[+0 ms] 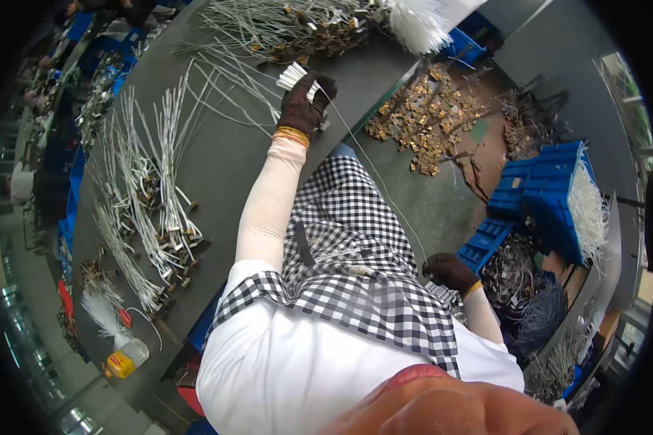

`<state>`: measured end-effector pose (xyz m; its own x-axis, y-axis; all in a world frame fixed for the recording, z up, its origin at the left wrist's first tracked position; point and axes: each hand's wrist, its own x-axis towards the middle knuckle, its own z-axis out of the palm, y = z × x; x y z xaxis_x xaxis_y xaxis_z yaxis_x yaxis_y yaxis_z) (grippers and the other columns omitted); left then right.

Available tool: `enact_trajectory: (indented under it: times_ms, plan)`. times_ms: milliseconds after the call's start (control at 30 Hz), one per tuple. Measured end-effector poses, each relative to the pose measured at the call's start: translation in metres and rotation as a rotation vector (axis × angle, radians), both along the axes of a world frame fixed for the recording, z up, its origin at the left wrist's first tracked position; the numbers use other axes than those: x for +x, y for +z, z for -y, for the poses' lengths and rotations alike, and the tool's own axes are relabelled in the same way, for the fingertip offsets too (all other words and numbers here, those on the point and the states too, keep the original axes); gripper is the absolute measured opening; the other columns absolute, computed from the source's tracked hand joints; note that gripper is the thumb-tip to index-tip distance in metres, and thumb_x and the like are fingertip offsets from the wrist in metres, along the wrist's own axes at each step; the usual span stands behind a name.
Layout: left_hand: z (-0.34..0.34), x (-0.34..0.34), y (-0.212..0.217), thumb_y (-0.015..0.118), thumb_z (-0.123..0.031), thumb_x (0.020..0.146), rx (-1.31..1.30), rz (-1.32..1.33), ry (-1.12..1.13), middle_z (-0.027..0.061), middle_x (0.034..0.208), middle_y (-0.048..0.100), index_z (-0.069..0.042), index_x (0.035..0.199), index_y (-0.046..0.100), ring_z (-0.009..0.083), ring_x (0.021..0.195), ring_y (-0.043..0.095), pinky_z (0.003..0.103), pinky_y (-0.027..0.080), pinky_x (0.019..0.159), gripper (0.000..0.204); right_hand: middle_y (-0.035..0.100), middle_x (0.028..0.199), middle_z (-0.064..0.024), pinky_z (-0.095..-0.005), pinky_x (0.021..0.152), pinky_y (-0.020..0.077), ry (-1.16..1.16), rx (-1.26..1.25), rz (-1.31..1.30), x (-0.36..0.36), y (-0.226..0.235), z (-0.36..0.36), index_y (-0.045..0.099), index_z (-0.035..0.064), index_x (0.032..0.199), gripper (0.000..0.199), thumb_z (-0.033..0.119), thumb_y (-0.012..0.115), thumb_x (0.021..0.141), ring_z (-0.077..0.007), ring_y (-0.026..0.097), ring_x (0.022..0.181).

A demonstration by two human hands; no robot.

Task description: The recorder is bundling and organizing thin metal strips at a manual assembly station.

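Gripping stiff white tubes [294,75], gloved hands [302,109]

Dark cloth gloves [302,109], seemingly matt

L hand [303,101] gripping white ties [295,75], table [232,156]

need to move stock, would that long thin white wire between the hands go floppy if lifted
Probably floppy: the white wire runs in a loose curve from the left hand to the right hand. Likely light, being very thin. It may snag on the wire bundles lying on the table.
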<state>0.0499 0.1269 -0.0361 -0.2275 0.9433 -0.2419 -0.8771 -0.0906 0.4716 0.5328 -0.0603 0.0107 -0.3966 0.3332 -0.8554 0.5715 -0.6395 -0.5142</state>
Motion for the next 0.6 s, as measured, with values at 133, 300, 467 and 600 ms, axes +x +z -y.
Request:
enact_trajectory:
  times_ms: [133,300,467,600]
  plan:
    - [0.010,-0.029,0.010,0.058,-0.016,0.096,0.034,0.050,0.025,0.0206,0.111,0.067,0.003,0.112,0.060,0.0362,0.110,0.065,0.052,0.053,0.098,0.024,0.062,0.073,-0.0007,-0.0242,0.057,0.0414,-0.008,-0.025,0.001,-0.008,0.000,-0.006,0.070,0.0040,0.087,0.020,0.023,0.068,0.086,-0.0086,0.052,0.062]
    - [0.021,-0.033,0.015,0.057,-0.017,0.097,0.070,0.092,0.030,0.0215,0.112,0.067,0.004,0.112,0.059,0.0362,0.110,0.065,0.052,0.053,0.100,0.026,0.060,0.070,0.0005,-0.0243,0.055,0.0398,-0.020,-0.031,0.023,-0.005,0.000,-0.006,0.069,0.0045,0.085,0.019,0.024,0.069,0.085,-0.0083,0.052,0.060]
    - [0.025,-0.037,0.015,0.055,-0.017,0.098,0.090,0.124,-0.008,0.0215,0.112,0.066,0.004,0.112,0.059,0.0365,0.110,0.065,0.052,0.053,0.100,0.025,0.060,0.070,0.0004,-0.0242,0.055,0.0399,-0.024,-0.022,0.019,-0.003,0.000,-0.005,0.069,0.0051,0.084,0.018,0.023,0.069,0.084,-0.0083,0.052,0.060]
    - [0.027,-0.039,0.019,0.055,-0.016,0.099,0.085,0.112,0.026,0.0213,0.112,0.066,0.004,0.112,0.059,0.0360,0.109,0.065,0.051,0.053,0.100,0.025,0.061,0.070,-0.0002,-0.0239,0.057,0.0402,-0.030,-0.040,0.009,-0.002,0.002,-0.003,0.070,0.0052,0.082,0.018,0.022,0.067,0.085,-0.0086,0.053,0.061]
